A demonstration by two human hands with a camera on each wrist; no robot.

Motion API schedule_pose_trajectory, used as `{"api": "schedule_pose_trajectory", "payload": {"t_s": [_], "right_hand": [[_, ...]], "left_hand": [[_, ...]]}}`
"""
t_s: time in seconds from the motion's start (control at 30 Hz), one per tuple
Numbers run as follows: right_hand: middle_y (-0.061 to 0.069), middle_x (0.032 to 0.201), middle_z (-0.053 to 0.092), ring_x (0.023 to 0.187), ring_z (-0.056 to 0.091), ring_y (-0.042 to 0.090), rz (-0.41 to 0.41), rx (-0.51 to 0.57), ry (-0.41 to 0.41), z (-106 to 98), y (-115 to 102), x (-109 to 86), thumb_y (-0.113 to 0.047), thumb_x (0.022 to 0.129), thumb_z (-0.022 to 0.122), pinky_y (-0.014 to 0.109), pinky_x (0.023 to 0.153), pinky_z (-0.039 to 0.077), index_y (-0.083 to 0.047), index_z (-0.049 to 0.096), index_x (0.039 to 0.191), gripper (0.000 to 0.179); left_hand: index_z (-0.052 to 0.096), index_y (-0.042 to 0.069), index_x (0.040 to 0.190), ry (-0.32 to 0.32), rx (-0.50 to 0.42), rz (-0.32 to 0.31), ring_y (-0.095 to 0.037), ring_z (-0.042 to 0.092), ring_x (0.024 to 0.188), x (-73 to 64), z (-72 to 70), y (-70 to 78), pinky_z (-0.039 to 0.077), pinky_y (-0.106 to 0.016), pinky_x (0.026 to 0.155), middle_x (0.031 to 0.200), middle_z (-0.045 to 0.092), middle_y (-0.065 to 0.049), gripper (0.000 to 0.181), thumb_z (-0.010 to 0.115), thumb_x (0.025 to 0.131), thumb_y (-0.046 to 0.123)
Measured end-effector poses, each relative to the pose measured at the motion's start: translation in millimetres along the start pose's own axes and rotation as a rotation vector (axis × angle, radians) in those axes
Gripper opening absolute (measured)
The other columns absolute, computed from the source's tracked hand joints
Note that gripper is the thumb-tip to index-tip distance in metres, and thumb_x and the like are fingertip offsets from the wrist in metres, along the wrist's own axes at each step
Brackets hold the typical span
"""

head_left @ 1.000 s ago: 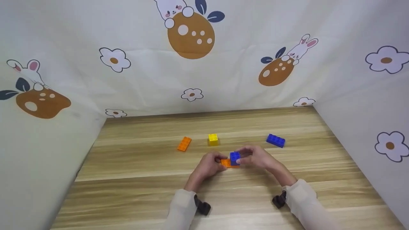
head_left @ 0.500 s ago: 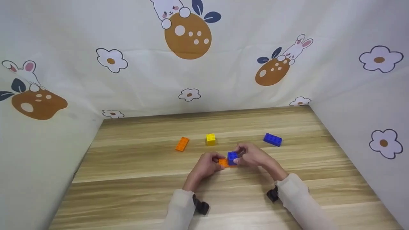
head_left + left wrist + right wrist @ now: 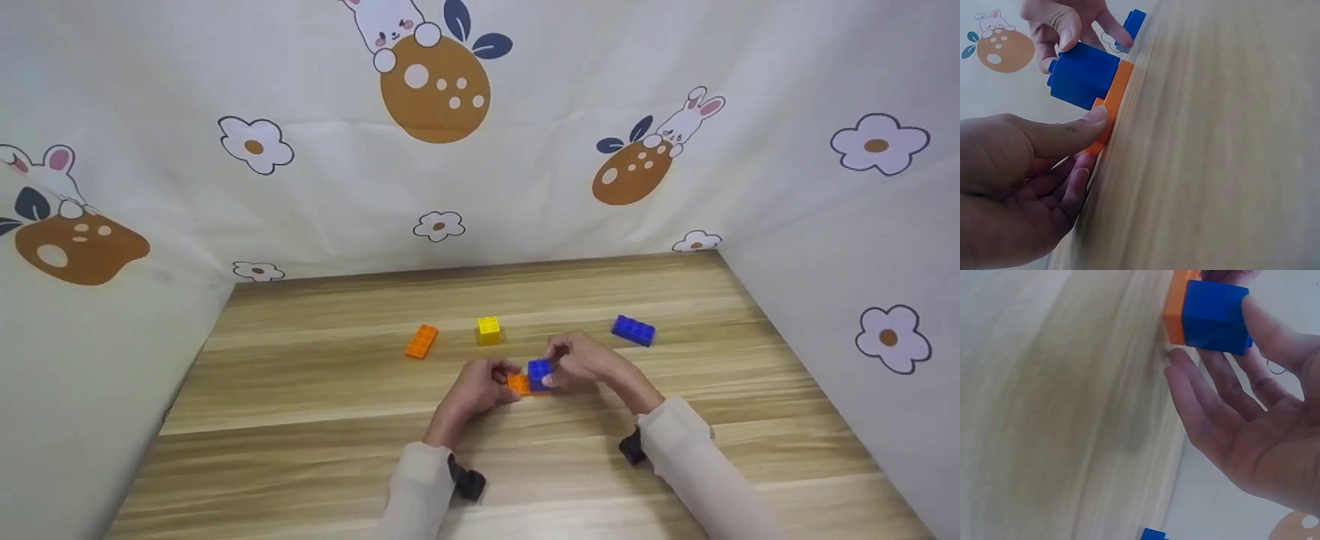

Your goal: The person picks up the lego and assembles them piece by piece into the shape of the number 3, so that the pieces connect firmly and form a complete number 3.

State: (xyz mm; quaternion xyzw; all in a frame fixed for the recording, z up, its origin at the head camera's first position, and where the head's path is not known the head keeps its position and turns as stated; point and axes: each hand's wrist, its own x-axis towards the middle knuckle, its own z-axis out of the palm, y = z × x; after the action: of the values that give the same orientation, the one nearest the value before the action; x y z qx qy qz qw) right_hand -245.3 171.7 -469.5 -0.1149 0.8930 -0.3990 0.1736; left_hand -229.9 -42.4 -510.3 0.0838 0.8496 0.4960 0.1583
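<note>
- The joining of one pair is looking nearly complete: the small blue block (image 3: 539,373) is sitting on the right-hand end of the orange plate (image 3: 517,384); whether its studs are fully locking, I cannot tell.
- The yellow block (image 3: 488,331), the second orange plate (image 3: 421,342) and the long blue brick (image 3: 634,330) are lying apart and unjoined, farther back on the wooden table (image 3: 315,457); any work with them is seemingly remaining.
- The left hand (image 3: 480,384) is pinching the orange plate's left end between thumb and fingers; bare studs are showing beside its grip.
- The right hand (image 3: 589,358) is holding the small blue block between thumb and nearer fingers; its outer fingers are extending loosely past the block.
</note>
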Motion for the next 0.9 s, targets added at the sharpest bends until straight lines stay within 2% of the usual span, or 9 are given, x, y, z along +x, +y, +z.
{"api": "schedule_pose_trajectory", "payload": {"t_s": [0.1, 0.23, 0.43, 0.7, 0.8, 0.9], "right_hand": [[0.008, 0.098, 0.070, 0.092, 0.060, 0.019, -0.008, 0.021, -0.011, 1, 1, -0.8, -0.005, 0.077, 0.078, 0.037, 0.091, 0.049, -0.005, 0.067, 0.092, 0.019], [0.008, 0.098, 0.069, 0.093, 0.059, 0.020, -0.007, 0.017, -0.016, 1, 3, -4.1, -0.003, 0.078, 0.076, 0.039, 0.093, 0.048, -0.005, 0.066, 0.094, 0.019], [0.013, 0.103, 0.071, 0.096, 0.063, 0.022, -0.065, 0.057, -0.010, 2, 6, -4.7, -0.002, 0.077, 0.076, 0.040, 0.095, 0.049, -0.002, 0.065, 0.096, 0.021], [0.020, 0.109, 0.070, 0.104, 0.066, 0.030, -0.106, 0.057, -0.042, -1, 8, -7.8, -0.002, 0.082, 0.075, 0.050, 0.101, 0.050, 0.001, 0.065, 0.102, 0.023], [0.020, 0.110, 0.071, 0.105, 0.066, 0.031, -0.113, 0.045, -0.064, -3, 6, -9.4, -0.005, 0.084, 0.075, 0.049, 0.099, 0.052, 0.002, 0.066, 0.107, 0.026], [0.019, 0.111, 0.071, 0.103, 0.067, 0.028, -0.085, 0.048, -0.072, -6, 3, -10.1, -0.012, 0.086, 0.076, 0.044, 0.095, 0.055, 0.001, 0.068, 0.112, 0.031]], "left_hand": [[0.072, 0.006, 0.117, 0.004, -0.002, 0.000, -0.017, 0.059, 0.091, 0.4, -0.7, 0.5, 0.055, -0.034, 0.090, 0.106, 0.070, -0.006, 0.038, 0.081, 0.081, 0.002], [0.072, 0.007, 0.120, -0.022, -0.010, 0.001, -0.016, 0.058, 0.092, 1.5, 0.7, -0.4, 0.054, -0.034, 0.091, 0.106, 0.070, -0.005, 0.040, 0.081, 0.081, 0.002], [0.073, 0.006, 0.115, -0.015, 0.014, 0.029, -0.015, 0.058, 0.090, 2.7, -1.3, -0.8, 0.054, -0.033, 0.088, 0.107, 0.071, -0.006, 0.037, 0.082, 0.080, 0.002], [0.075, 0.008, 0.108, -0.056, 0.023, -0.004, -0.015, 0.055, 0.088, 3.2, -2.4, 1.7, 0.052, -0.029, 0.083, 0.098, 0.068, -0.003, 0.028, 0.081, 0.081, 0.002], [0.075, 0.008, 0.108, -0.060, 0.032, -0.004, -0.016, 0.055, 0.088, 3.1, -3.0, 2.5, 0.052, -0.030, 0.084, 0.099, 0.068, -0.004, 0.027, 0.080, 0.082, 0.002], [0.075, 0.009, 0.108, -0.056, 0.038, -0.010, -0.016, 0.055, 0.088, 3.5, -3.6, 1.8, 0.052, -0.031, 0.084, 0.098, 0.068, -0.003, 0.027, 0.080, 0.082, 0.003]]}}
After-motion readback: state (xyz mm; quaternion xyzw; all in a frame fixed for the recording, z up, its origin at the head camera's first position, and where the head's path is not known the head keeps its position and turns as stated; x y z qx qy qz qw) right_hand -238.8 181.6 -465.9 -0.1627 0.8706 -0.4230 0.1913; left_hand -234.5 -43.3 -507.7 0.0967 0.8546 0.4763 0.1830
